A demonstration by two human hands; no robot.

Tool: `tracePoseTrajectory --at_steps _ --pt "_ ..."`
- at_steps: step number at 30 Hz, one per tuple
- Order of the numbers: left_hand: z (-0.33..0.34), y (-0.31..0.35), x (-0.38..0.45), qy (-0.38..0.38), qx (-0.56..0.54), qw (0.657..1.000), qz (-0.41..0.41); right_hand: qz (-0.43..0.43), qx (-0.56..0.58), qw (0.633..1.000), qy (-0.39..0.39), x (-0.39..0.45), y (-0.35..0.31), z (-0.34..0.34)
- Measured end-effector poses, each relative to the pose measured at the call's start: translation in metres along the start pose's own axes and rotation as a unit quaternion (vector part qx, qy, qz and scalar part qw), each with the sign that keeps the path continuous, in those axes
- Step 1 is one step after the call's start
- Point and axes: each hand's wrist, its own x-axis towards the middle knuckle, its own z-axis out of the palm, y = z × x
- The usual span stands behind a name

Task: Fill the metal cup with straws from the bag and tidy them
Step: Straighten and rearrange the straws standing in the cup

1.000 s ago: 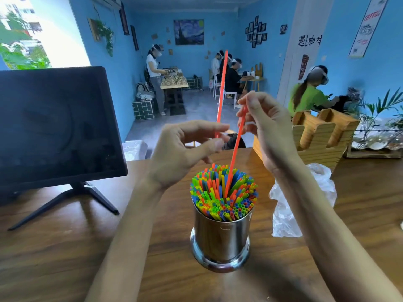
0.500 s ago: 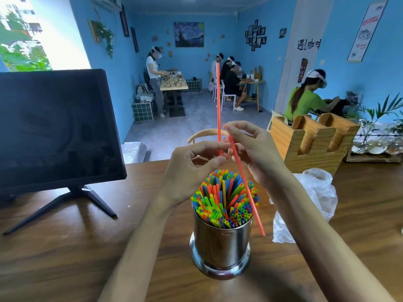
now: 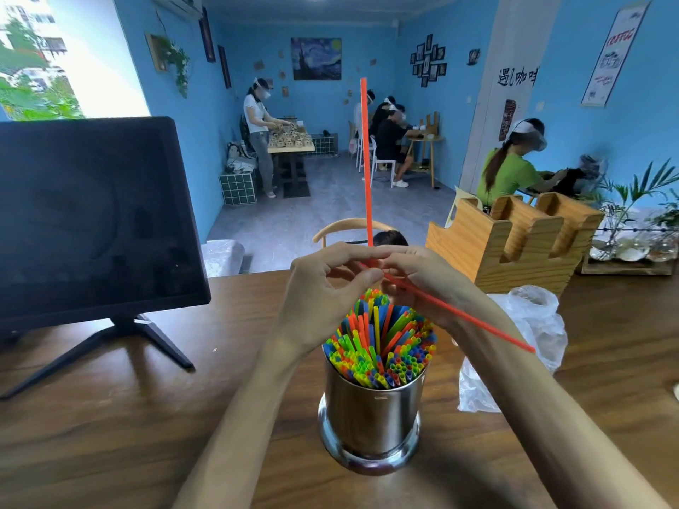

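Head view: my left hand (image 3: 323,288) fingers pinch one red straw (image 3: 364,159) standing upright, my right hand (image 3: 422,284) fingers pinch another red straw (image 3: 463,317) slanting over my wrist. Below them the metal cup (image 3: 371,416) is packed with straws (image 3: 382,343) on the table (image 3: 110,416); the bag (image 3: 525,325) lies right, partly hidden by my arm.

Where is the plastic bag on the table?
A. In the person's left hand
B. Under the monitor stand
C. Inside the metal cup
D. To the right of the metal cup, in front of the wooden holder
D: the crumpled plastic bag lies on the table to the right of the metal cup, just in front of the wooden holder.
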Motion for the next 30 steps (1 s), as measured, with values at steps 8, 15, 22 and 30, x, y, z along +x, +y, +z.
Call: tracePoseTrajectory --at_steps 8,15,22,30 --pt "0.002 0.001 0.0 0.016 0.02 1.0 0.012 0.019 0.011 1.0 0.0 0.0 -0.006 -0.009" --pt "0.001 0.004 0.001 0.033 0.004 0.999 -0.001 -0.003 -0.05 0.998 -0.043 -0.005 -0.002 -0.017" --pt "0.002 0.002 0.001 0.055 0.028 0.998 -0.015 -0.084 -0.118 0.99 0.0 -0.009 0.0 -0.017" --pt "-0.002 0.001 0.0 0.073 0.121 0.99 0.003 -0.167 -0.125 0.974 0.089 -0.013 0.002 -0.011"
